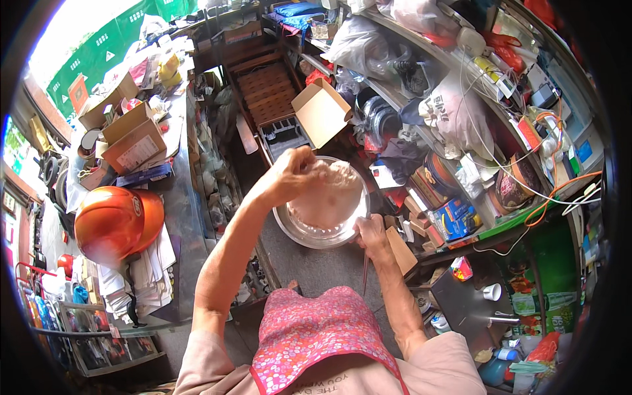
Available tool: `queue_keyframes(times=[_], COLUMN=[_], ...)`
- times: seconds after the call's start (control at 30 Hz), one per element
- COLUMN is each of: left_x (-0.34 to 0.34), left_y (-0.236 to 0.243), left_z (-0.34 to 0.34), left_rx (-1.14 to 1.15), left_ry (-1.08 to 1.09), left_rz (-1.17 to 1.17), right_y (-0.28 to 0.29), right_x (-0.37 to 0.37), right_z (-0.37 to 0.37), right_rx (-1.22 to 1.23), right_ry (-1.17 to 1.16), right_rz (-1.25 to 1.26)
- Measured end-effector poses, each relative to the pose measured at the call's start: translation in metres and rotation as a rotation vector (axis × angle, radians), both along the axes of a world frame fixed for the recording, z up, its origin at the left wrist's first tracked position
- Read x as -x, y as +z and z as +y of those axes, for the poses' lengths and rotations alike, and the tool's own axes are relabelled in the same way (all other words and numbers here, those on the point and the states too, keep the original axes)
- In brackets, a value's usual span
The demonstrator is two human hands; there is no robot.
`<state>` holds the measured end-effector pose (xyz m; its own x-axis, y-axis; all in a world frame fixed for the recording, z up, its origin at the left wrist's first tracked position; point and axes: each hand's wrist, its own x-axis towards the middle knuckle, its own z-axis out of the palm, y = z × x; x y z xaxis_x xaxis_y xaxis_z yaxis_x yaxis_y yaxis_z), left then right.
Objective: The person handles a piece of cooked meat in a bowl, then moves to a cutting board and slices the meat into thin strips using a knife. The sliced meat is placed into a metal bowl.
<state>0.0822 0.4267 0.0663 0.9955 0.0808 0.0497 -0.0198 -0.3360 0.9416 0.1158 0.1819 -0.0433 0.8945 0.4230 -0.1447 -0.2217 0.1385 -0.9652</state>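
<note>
In front of me is a round, shiny metal bowl (304, 236). A pale, soft-looking mass (327, 197) fills most of it; I cannot tell whether it is dough or cloth. My left hand (294, 174) is closed over the bowl's upper left side, its bent fingers pinching the edge of the mass. At the lower right, my right hand (372, 234) grips the bowl's rim. A thin dark stick (365, 271), perhaps a chopstick, points down from beneath that hand. My fingertips there are partly hidden.
An orange helmet (112, 224) and papers (148, 280) lie on the left counter. Beyond the bowl stand an open cardboard box (322, 113) and a brown wooden chair (266, 92). Crowded shelves with bags (454, 115) and loose cables (550, 201) line the right side.
</note>
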Motion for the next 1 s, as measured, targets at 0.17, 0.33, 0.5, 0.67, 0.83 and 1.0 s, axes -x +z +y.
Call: queue_keyframes(times=[0.17,0.33,0.5,0.67,0.83,1.0], left_x=[-0.007,-0.011,-0.014,-0.02,-0.023,-0.021], left_y=[0.045,0.079,0.091,0.081,0.07,0.051], left_z=[-0.001,-0.005,-0.015,-0.021,-0.019,-0.022], left_rx=[0.112,0.11,0.179,0.204,0.194,0.141], left_ry=[-0.021,0.025,0.085,0.115,0.123,0.149], left_rz=[-0.098,-0.216,-0.233,-0.206,-0.165,-0.157], right_y=[0.005,0.004,0.038,0.028,0.024,0.02], right_x=[-0.02,-0.02,-0.004,-0.016,-0.015,-0.015], right_z=[-0.003,-0.003,-0.009,-0.012,-0.006,-0.007], right_rx=[0.303,0.256,0.234,0.33,0.285,0.299], right_ry=[0.081,-0.007,0.032,0.026,-0.021,-0.025], right_rz=[0.157,0.158,0.032,0.062,-0.04,0.021])
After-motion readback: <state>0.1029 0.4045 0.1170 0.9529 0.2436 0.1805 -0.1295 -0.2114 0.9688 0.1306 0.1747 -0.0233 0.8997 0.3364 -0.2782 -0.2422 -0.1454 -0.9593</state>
